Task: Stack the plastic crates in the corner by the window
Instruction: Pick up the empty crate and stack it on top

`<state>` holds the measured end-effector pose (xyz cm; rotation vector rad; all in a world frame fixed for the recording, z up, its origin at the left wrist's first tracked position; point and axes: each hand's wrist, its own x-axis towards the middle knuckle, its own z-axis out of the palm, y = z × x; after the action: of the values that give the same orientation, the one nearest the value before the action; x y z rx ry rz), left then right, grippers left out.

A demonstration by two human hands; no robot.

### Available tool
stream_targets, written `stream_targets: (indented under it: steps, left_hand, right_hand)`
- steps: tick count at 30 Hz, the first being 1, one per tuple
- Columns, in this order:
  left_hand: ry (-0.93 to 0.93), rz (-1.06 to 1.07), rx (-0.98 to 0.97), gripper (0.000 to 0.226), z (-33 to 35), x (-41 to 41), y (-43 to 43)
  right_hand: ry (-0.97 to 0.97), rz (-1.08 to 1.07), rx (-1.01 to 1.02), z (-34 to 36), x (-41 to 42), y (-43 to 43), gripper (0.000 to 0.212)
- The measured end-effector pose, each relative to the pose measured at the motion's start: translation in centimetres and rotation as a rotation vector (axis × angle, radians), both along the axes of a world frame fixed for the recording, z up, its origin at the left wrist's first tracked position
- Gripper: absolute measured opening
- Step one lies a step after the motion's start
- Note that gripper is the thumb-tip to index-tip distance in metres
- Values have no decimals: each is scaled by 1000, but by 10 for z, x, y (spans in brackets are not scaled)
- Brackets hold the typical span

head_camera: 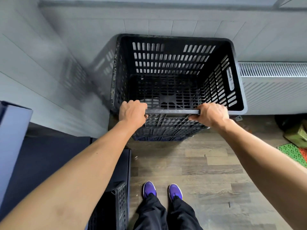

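Observation:
A large black slotted plastic crate [169, 63] stands in the corner against the grey wall, on top of at least one more crate [159, 138] whose dark and bluish edges show beneath it. The top crate is empty. My left hand [132, 113] grips the near rim at its left end. My right hand [211, 115] grips the same rim toward its right end. Both arms are stretched forward. A further black slotted crate [116, 206] sits on the floor by my left leg.
A white radiator [274, 87] runs along the wall just right of the stack. Dark furniture [41, 160] and a pale panel [13, 138] fill the left side. Green and orange mesh mats [292, 151] lie at the right edge. Wood-look floor [207, 171] lies around my purple shoes.

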<state>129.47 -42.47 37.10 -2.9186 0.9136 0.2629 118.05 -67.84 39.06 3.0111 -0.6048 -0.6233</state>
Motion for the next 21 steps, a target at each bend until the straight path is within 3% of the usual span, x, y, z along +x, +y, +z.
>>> stream_targets:
  steps: [5, 9, 16, 21]
  left_hand:
    - [-11, 39, -158, 58, -8, -19, 12]
    - [26, 60, -193, 71, -4, -43, 17]
    - [130, 224, -300, 69, 27, -91, -1]
    - [91, 335, -363, 65, 43, -148, -19]
  right_hand:
    - [-49, -2, 101, 1, -2, 2, 40]
    - [-66, 89, 155, 12, -9, 10, 52]
    - [-127, 256, 231, 34, -30, 28, 70]
    - [-133, 418, 288, 46, -52, 25, 68]
